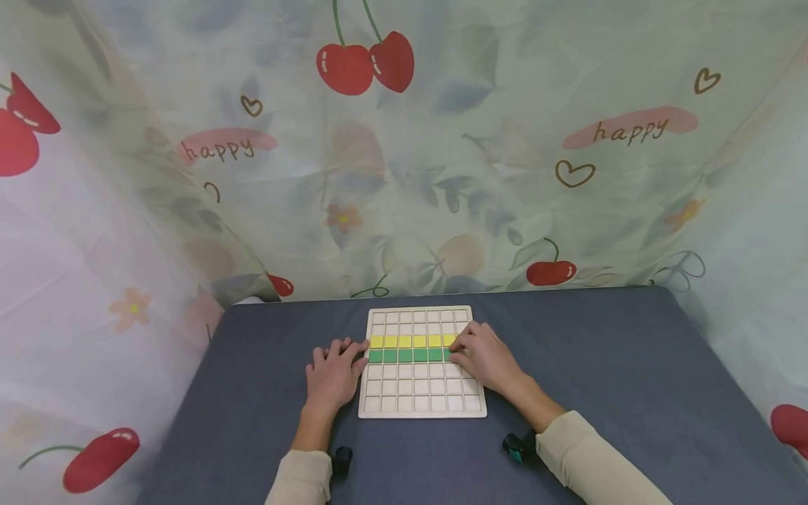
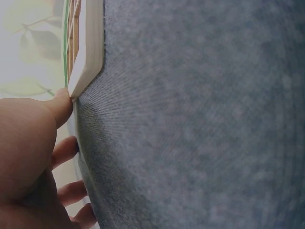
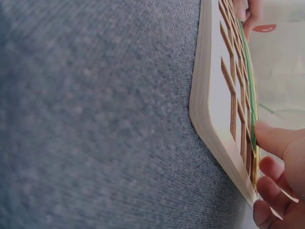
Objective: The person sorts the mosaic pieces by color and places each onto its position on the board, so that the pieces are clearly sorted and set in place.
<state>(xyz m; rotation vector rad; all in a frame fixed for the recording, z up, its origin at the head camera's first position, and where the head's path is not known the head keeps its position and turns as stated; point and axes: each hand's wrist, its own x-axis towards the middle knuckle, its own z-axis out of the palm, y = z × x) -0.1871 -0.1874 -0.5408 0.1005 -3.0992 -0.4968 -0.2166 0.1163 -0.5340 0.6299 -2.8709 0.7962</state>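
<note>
A pale wooden grid board (image 1: pixel 422 414) lies flat on the dark table. Across its middle run a row of yellow tiles (image 1: pixel 405 341) and, just nearer, a row of green tiles (image 1: pixel 405 355). My left hand (image 1: pixel 332 375) rests at the board's left edge with fingers spread; in the left wrist view the thumb (image 2: pixel 62 107) touches the board's side. The right hand (image 1: pixel 489 358) reaches over the right edge, its thumb and forefinger pinching a green tile (image 1: pixel 447 355) at the row's right end. That hand covers the last cells there. In the right wrist view its thumb (image 3: pixel 274 138) meets the green strip.
Dark cloth covers the table (image 1: pixel 593 365) on both sides of the board. Pale fabric (image 1: pixel 429 161) printed with cherries hangs behind and along both sides. A dark wrist device (image 1: pixel 519 446) sits under the right forearm, another (image 1: pixel 341 460) by the left cuff.
</note>
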